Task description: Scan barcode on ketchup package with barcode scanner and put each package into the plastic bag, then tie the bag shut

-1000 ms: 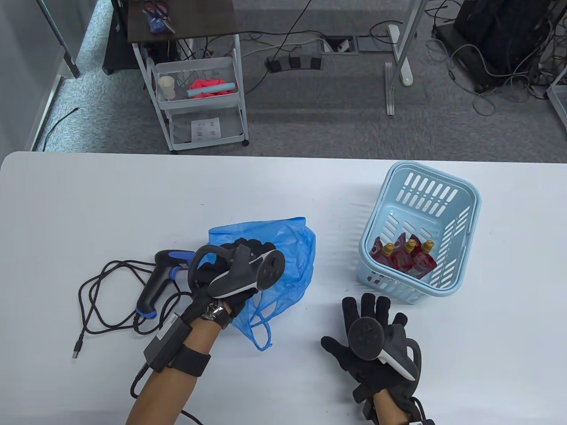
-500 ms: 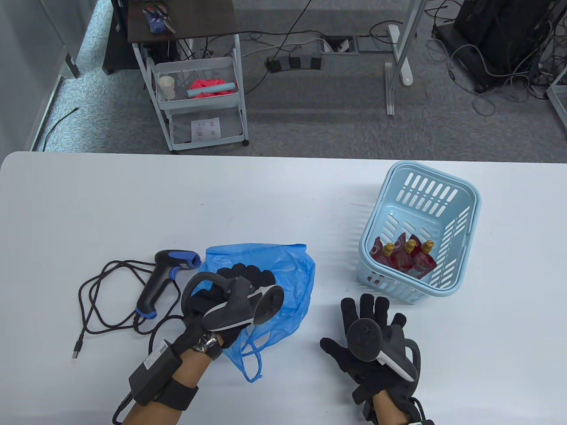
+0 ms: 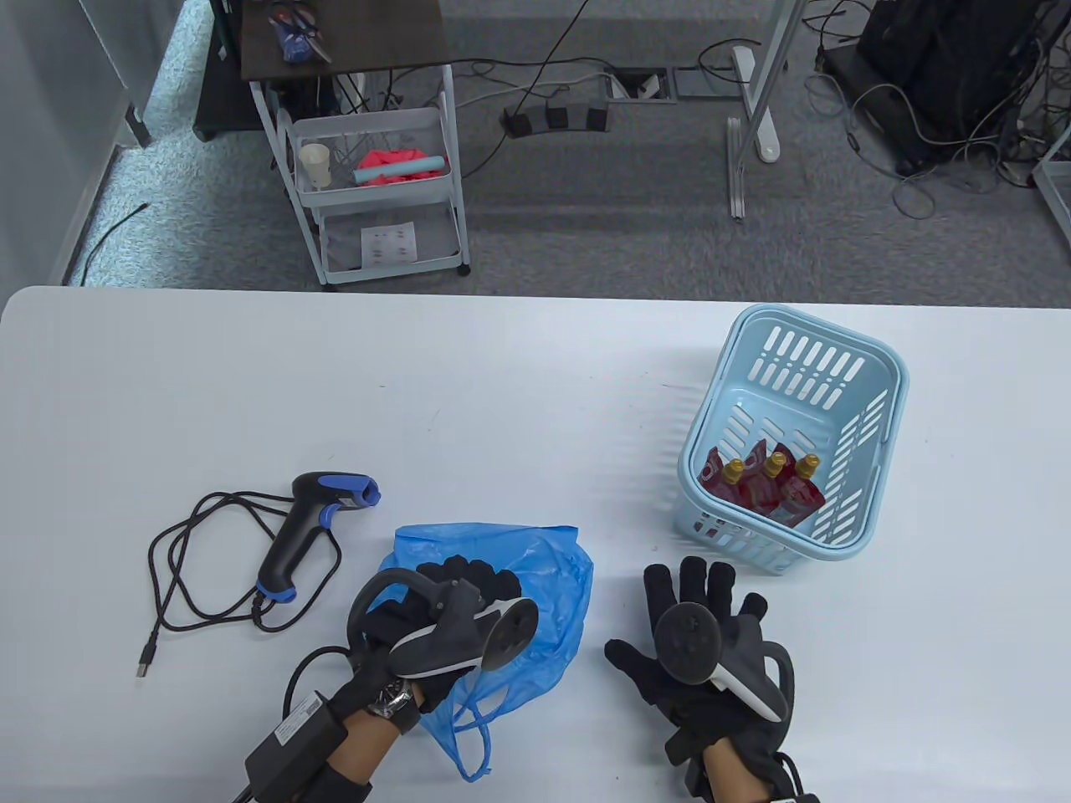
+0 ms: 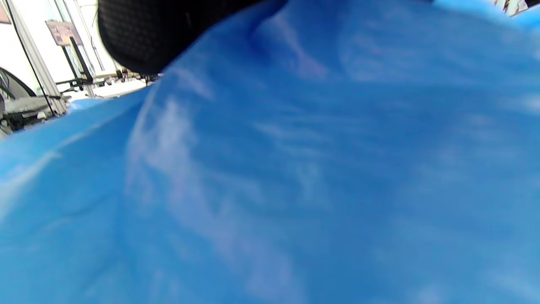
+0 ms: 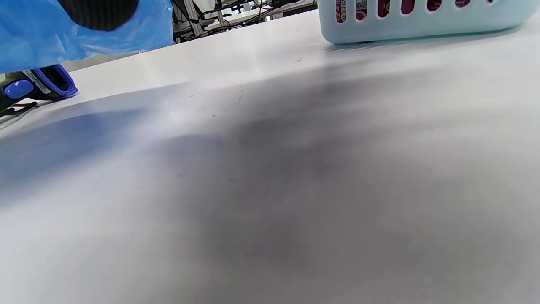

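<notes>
Blue and thin, the crinkly plastic bag [image 3: 535, 585] lies near the front edge of the table [image 3: 502, 385], and we grasp it with our left hand [image 3: 443, 611], black fingers curled into the plastic. Our right hand [image 3: 711, 661] lies flat on the table with its fingers spread, grasping nothing, just in front of the pale blue slotted plastic basket [image 3: 870, 368]. The red ketchup pouches with gold caps [image 3: 761, 485] all sit inside that basket, toward the right edge. None is in the bag yet.

The black and blue barcode scanner [image 3: 310, 519] lies toward the left edge, with its black cord [image 3: 192, 577] looped beside it.

We think the bag could slide or fold shut, because it is so light and floppy. Then a pouch might miss the opening. Our left arm could also catch the cord and drag the scanner. In the left wrist view the bag fills almost everything, so we cannot tell where its opening is.
</notes>
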`<state>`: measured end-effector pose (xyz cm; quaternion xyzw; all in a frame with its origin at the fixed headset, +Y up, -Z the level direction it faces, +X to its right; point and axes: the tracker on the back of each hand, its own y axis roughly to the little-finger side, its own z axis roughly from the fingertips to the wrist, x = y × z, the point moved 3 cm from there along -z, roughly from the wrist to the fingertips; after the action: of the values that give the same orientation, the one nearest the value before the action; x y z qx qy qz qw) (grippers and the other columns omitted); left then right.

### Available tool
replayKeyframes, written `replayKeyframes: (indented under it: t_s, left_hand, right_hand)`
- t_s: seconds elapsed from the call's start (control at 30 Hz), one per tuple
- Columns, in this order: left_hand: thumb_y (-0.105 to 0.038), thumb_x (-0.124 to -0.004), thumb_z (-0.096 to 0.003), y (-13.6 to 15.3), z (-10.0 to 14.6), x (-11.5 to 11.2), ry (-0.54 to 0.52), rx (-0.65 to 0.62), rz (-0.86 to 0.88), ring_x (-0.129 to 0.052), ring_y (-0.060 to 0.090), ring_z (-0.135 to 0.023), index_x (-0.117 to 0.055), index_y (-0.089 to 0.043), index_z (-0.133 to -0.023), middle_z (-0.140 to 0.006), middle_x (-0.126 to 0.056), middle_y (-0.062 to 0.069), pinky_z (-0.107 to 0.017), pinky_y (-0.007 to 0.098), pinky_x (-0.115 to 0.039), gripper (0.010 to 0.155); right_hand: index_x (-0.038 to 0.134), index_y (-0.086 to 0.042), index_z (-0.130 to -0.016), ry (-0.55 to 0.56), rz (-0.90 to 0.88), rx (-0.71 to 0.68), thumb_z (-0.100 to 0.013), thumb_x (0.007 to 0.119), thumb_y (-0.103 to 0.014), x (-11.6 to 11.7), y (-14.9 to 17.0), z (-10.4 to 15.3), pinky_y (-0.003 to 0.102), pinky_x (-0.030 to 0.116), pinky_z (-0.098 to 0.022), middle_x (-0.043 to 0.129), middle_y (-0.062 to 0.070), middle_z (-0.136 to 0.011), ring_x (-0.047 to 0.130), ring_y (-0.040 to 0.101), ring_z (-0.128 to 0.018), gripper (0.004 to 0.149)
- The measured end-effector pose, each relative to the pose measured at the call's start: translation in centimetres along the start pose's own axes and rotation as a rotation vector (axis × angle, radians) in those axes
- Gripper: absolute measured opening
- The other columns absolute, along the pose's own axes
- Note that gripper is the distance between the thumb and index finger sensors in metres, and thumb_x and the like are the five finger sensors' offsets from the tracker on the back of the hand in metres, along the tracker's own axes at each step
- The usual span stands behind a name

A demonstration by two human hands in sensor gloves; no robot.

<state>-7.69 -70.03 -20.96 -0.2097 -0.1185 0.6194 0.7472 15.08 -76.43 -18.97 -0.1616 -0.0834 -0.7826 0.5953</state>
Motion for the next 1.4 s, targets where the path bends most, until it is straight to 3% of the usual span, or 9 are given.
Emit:
replayKeyframes:
  t_s: [0.6, 0.83, 1.0, 1.2, 1.4]
  left_hand:
    - [-0.04, -0.082, -0.0449, -2.8, -1.4, -6.0, 0.146, -0.04, -0.013, -0.097, 0.021, -0.062, -0.075, -0.033, -0.084, -0.077, -0.087, -0.009, -0.054, 0.043, -0.084, 0.04]
    - [-0.052, -0.081, -0.0428, -3.0, -1.0, -6.2, 0.158, -0.076, -0.001, -0.09, 0.029, -0.084, -0.065, -0.033, -0.098, -0.097, -0.077, -0.004, -0.064, 0.048, -0.078, 0.06]
    - [-0.054, -0.08, -0.0424, -2.2, 0.1, -5.1, 0.133, -0.074, 0.07, -0.081, 0.031, -0.096, -0.06, -0.034, -0.105, -0.107, -0.068, 0.0, -0.068, 0.052, -0.073, 0.069]
    - [-0.052, -0.08, -0.0427, -1.1, 1.4, -3.9, 0.102, -0.051, 0.093, -0.086, 0.03, -0.092, -0.072, -0.034, -0.096, -0.103, -0.075, 0.0, -0.067, 0.052, -0.075, 0.058]
    - [-0.052, -0.079, -0.0435, -0.8, 1.6, -6.1, 0.184, -0.04, 0.088, -0.089, 0.03, -0.09, -0.074, -0.033, -0.096, -0.102, -0.078, 0.0, -0.066, 0.051, -0.076, 0.057]
  right_hand:
    - [0.013, -0.015, -0.115, -0.007, -0.006, 0.002, -0.055, 0.059, -0.065, 0.0, 0.1, 0.1, 0.071, -0.003, -0.064, 0.0, 0.025, -0.115, -0.007, 0.049, -0.1, 0.091]
    - [0.017, -0.015, -0.115, 0.014, -0.003, -0.028, -0.055, 0.06, -0.064, -0.2, -0.5, 0.4, 0.073, 0.009, -0.069, 0.008, 0.025, -0.117, 0.003, 0.051, -0.104, 0.089]
    - [0.025, -0.015, -0.115, 0.097, 0.0, -0.082, -0.054, 0.063, -0.063, -1.1, -1.6, 1.1, 0.072, 0.024, -0.073, 0.021, 0.025, -0.119, 0.019, 0.053, -0.106, 0.086]
    - [0.054, -0.014, -0.109, 0.218, -0.001, -0.253, -0.053, 0.072, -0.052, -2.2, -5.0, 2.6, 0.065, 0.05, -0.072, 0.058, 0.022, -0.11, 0.057, 0.05, -0.097, 0.07]
    - [0.07, -0.014, -0.098, 0.098, 0.083, -0.403, -0.052, 0.079, -0.041, -0.4, -9.0, 2.0, 0.059, 0.064, -0.064, 0.078, 0.017, -0.095, 0.077, 0.044, -0.083, 0.054]
